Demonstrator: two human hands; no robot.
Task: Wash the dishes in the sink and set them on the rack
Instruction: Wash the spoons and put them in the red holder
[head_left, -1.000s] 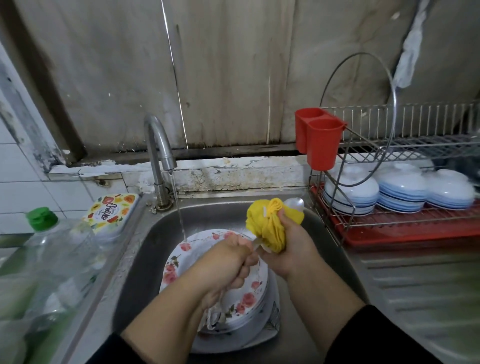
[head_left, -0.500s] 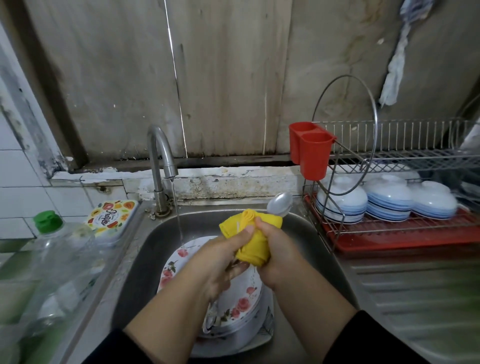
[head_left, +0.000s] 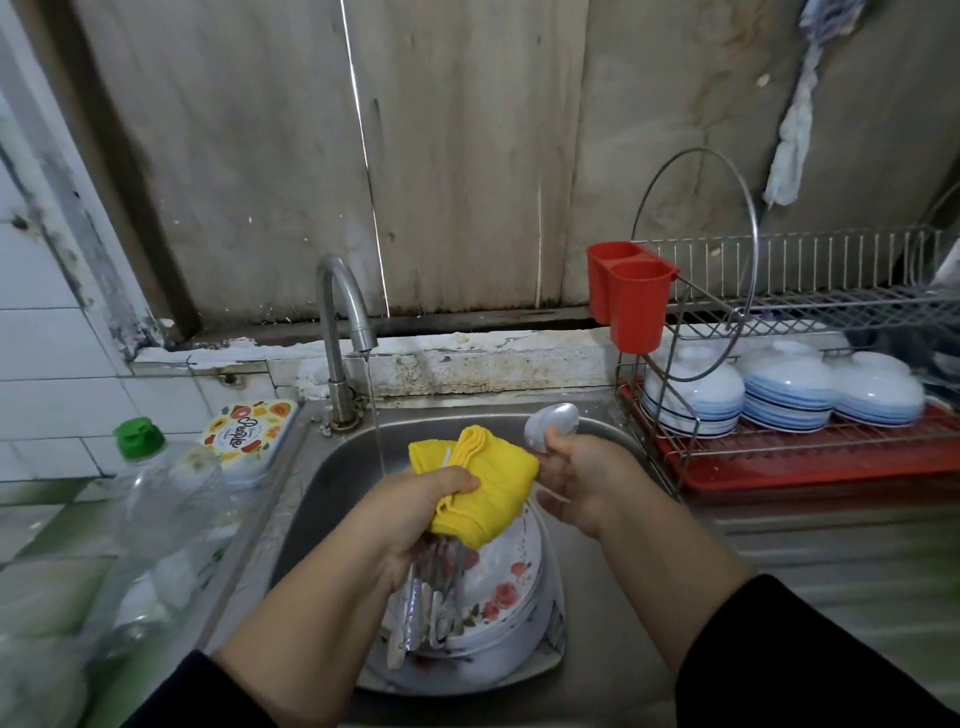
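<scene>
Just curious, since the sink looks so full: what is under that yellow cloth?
Under the yellow cloth, the left hand also grips a bundle of cutlery above stacked floral plates. What lies beneath the plates is covered.

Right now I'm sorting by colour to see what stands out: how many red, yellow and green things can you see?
Red: 2, the cutlery holder and the rack's tray
Yellow: 1, the cloth gripped by the left hand
Green: 1, the bottle cap
Total: 4
</scene>
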